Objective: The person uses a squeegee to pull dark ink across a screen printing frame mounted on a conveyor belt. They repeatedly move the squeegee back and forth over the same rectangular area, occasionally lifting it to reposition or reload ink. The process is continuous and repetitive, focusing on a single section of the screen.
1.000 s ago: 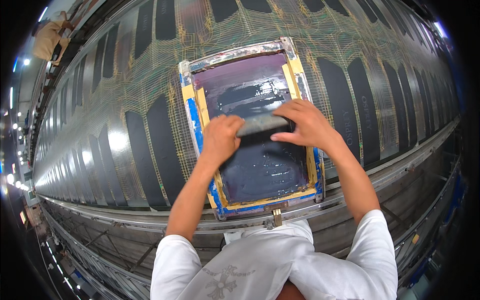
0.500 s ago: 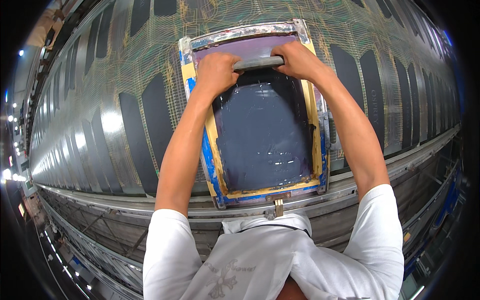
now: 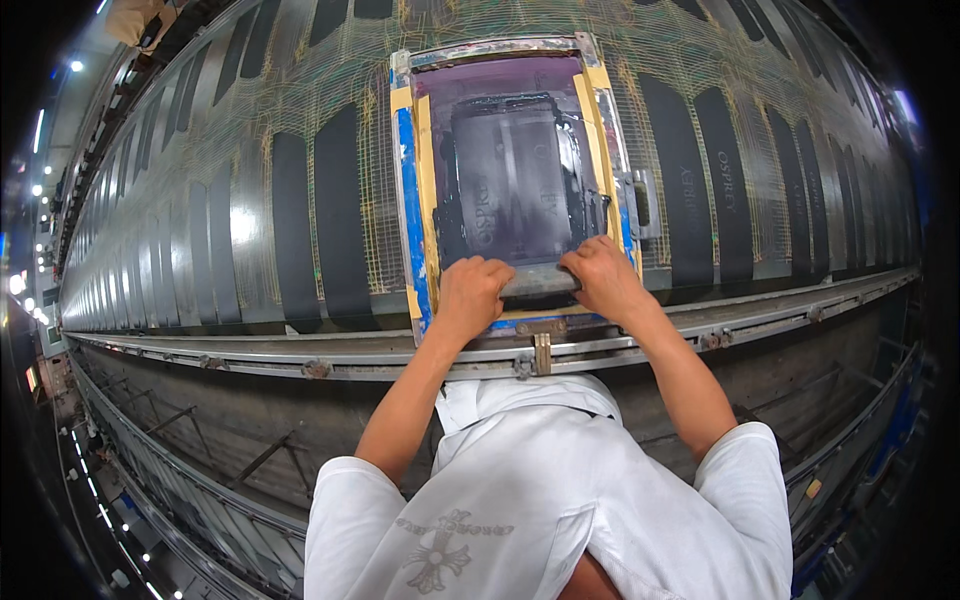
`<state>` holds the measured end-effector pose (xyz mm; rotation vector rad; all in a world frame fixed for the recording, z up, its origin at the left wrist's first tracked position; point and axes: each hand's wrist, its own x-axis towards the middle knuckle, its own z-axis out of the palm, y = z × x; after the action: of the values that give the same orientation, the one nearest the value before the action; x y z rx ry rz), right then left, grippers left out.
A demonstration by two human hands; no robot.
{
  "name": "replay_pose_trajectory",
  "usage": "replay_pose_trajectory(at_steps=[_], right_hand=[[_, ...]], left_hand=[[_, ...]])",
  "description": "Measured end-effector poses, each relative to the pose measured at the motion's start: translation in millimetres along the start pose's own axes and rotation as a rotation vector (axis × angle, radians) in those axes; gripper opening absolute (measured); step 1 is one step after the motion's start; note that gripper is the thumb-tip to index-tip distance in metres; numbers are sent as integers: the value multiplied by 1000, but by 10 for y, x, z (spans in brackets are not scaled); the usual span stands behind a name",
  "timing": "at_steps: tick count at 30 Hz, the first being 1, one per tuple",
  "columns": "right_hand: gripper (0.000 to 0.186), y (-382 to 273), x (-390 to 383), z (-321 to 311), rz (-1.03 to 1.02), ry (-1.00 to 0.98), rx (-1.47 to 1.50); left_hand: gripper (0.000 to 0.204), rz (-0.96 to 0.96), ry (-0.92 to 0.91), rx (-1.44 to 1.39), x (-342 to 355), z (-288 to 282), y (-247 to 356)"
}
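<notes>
Both my hands grip a grey squeegee (image 3: 537, 279) at the near end of a screen-printing frame (image 3: 405, 190) edged with yellow and blue tape. My left hand (image 3: 473, 290) is closed on the squeegee's left end, and my right hand (image 3: 605, 275) is closed on its right end. Beyond them, the mesh (image 3: 505, 160) shows a purplish, scraped rectangle with dark wet ink along its sides and top; faint lettering shows through it.
A long metal printing table (image 3: 240, 255) carries rows of black cut panels (image 3: 340, 220) and gridded guide lines. A metal rail (image 3: 430, 365) with a bracket (image 3: 542, 355) runs along its near edge. At the top left, a partly visible person (image 3: 135, 22) stands across the table.
The squeegee and both hands first moved to the far end of the frame, then came back to its near end, leaving the middle of the mesh scraped thinner and more purple.
</notes>
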<state>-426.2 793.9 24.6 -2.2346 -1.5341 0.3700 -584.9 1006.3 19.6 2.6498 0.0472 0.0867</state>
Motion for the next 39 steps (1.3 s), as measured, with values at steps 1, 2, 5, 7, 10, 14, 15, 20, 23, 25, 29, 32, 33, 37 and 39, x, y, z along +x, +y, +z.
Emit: replay_pose_trajectory(at_steps=[1, 2, 5, 7, 10, 14, 15, 20, 23, 25, 29, 32, 33, 37, 39], right_hand=[[39, -53, -110, 48, 13, -5, -1], [41, -100, -200, 79, 28, -9, -1], [43, -233, -354, 118, 35, 61, -66], [46, -345, -549, 205, 51, 84, -39], [50, -538, -853, 371, 41, 208, -60], [42, -691, -968, 161, 16, 168, -61], [40, -726, -929, 18, 1, 162, -51], [32, -516, -470, -131, -10, 135, -80], [31, -299, -258, 40, 24, 115, -95], [32, -260, -196, 137, 33, 111, -86], [30, -395, -320, 253, -44, 94, -121], [26, -500, -308, 222, -57, 126, -63], [25, -505, -228, 234, -50, 148, -58], [24, -494, -17, 308, -59, 145, -29], [24, -480, -91, 310, -128, 83, -84]], left_hand=[[45, 2, 0, 11, -97, 27, 53], [47, 4, 0, 22, -177, 43, 104], [52, 76, 86, 139, -341, 57, 248], [57, 59, 78, 193, -579, 131, 371], [41, 92, 213, 257, -853, 286, 579], [45, 56, 95, 180, -959, 29, 756], [50, 53, 76, 174, -936, -73, 744], [56, 51, 50, 157, -477, -242, 376], [54, 62, 67, 165, -287, -144, 184], [54, 53, 85, 178, -305, -24, 74], [55, 58, 35, 175, -584, 50, 115], [56, 82, 34, 186, -548, -126, 38], [56, 89, 50, 192, -503, -177, -8], [56, 34, 96, 156, -525, -141, -206], [54, 35, 85, 138, -668, -47, -94]])
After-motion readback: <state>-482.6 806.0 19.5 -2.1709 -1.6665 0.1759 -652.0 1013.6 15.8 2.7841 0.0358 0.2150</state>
